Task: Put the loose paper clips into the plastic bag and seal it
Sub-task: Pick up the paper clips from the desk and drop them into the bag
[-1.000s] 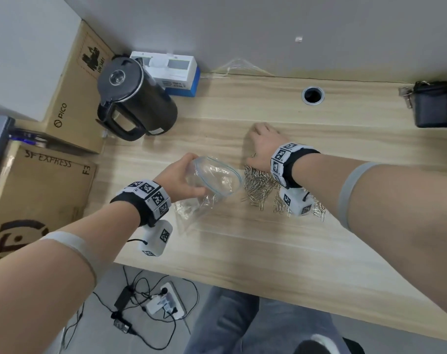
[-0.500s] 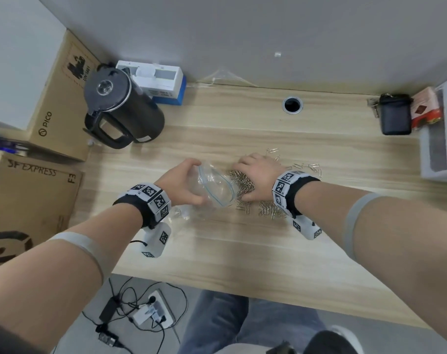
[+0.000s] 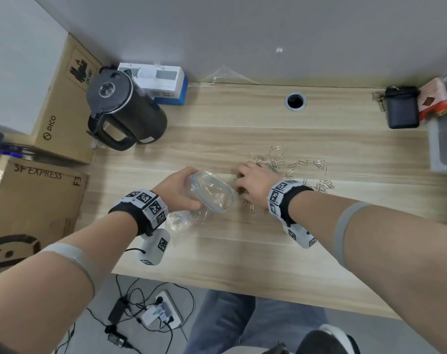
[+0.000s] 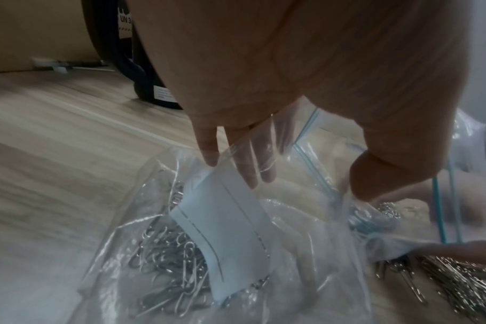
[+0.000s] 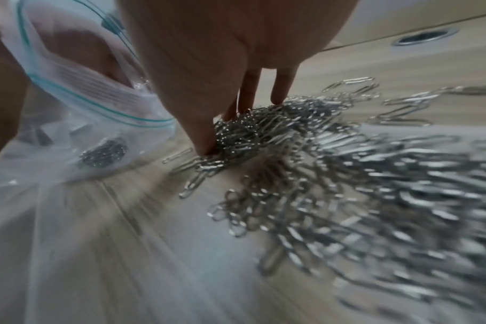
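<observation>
A clear zip bag point(image 3: 212, 192) with a teal seal strip lies on the wooden table, and my left hand point(image 3: 177, 190) grips its rim, holding the mouth wide toward the right. Inside the bag point(image 4: 305, 241) are several paper clips point(image 4: 167, 252) and a white paper slip point(image 4: 225, 221). My right hand point(image 3: 253, 182) is just right of the mouth, its thumb and fingers point(image 5: 247, 98) pinching a clump of silver paper clips point(image 5: 264, 129) on the table. More loose paper clips point(image 3: 293, 166) spread behind and right of that hand. The bag mouth point(image 5: 78, 105) stands beside the clump.
A black kettle point(image 3: 125, 116) and a white-and-blue box point(image 3: 163, 83) stand at the back left. A cable hole point(image 3: 295, 100) is at the back centre. A black case point(image 3: 402, 108), red box point(image 3: 434, 100) and grey tray point(image 3: 444, 139) sit far right. Cardboard boxes point(image 3: 64, 103) stand left.
My right hand pulled back from the far side of the clip pile toward the bag mouth and its fingers curled onto a clump. The left hand kept holding the bag open.
</observation>
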